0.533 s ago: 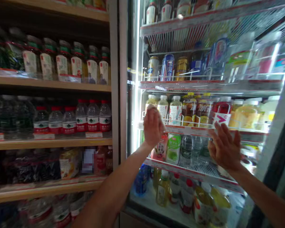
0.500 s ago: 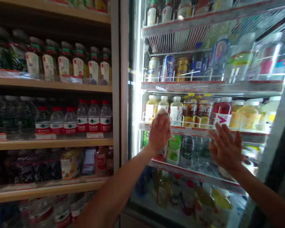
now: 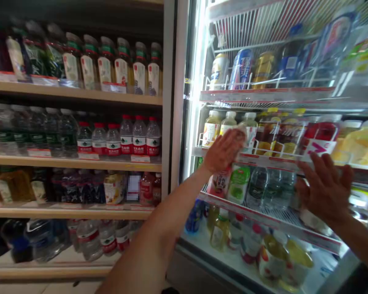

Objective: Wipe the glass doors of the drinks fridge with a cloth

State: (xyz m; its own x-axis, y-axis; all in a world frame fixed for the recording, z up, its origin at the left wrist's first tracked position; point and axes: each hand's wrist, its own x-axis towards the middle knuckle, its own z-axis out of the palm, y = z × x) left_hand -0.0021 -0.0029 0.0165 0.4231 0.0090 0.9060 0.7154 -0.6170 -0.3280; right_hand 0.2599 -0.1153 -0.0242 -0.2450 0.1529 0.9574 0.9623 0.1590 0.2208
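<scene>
My left hand [image 3: 222, 152] is pressed flat toward the glass front of a lit drinks cooler, with a pale, crumpled cloth [image 3: 242, 136] showing blurred at its fingertips. Behind it stand juice bottles [image 3: 211, 130] and a cooler shelf edge [image 3: 263, 161]. My right hand [image 3: 326, 190], fingers spread and holding nothing, rests at or close to the glass farther right. It is in front of a red drink bottle with a white label [image 3: 320, 136]. Whether the right palm touches the glass I cannot tell.
Left of the cooler, wooden shelves [image 3: 64, 161] carry rows of bottles, among them red-capped water bottles [image 3: 139, 136]. A grey upright [image 3: 171, 102] divides them from the cooler. Cans [image 3: 241, 69] line an upper cooler shelf; tubs [image 3: 271, 257] sit at its bottom.
The view has tilted down and swung left. My left hand has slid slightly with the cloth and now leans more to the right. My right hand stays spread before the glass.
</scene>
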